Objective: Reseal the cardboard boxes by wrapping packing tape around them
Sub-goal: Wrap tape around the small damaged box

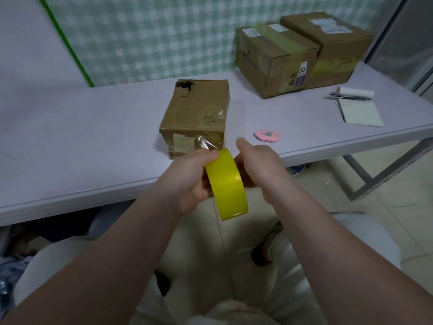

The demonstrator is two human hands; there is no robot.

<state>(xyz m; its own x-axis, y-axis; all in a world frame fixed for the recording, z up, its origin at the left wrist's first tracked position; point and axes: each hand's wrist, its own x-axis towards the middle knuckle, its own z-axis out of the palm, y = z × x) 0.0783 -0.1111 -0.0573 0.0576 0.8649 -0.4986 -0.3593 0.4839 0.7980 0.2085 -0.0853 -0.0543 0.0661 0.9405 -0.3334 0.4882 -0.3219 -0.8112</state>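
1. Table [70,141]: pale top, running left to right across the view and carrying every item below except the hands and the roll.

2. Two far boxes [337,43]: sitting side by side at the table's back right, well apart from the hands. Yellow-tinted bands are showing on both, so they are probably already taped.

3. Near box [196,113]: this is the task item in hand. It is standing close to the table's front edge, straight ahead of the hands and a little to their left. Its long axis is running away from the person, so a short face is turned toward them. The far top corner is torn open. No yellow band is showing on it.

4. Left hand [189,177]: gripping the roll's left side, with fingertips pinching the free end at the top. It is the hand nearer the box.

5. Right hand [260,165]: holding the roll's right side, fingers curling behind it, thumb pointing forward.

6. Roll [228,184]: yellow packing tape, being held between both hands just off the table edge, below the box's near face.

7. Notepad [360,112]: lying at the right, with a pen [346,97] just behind it.

8. Cutter [267,136]: pink, lying right of the box, near the right hand.

9. Free end [206,143]: a clear flap lifting toward the box's near face. The coming move is likely carrying it forward onto that face.
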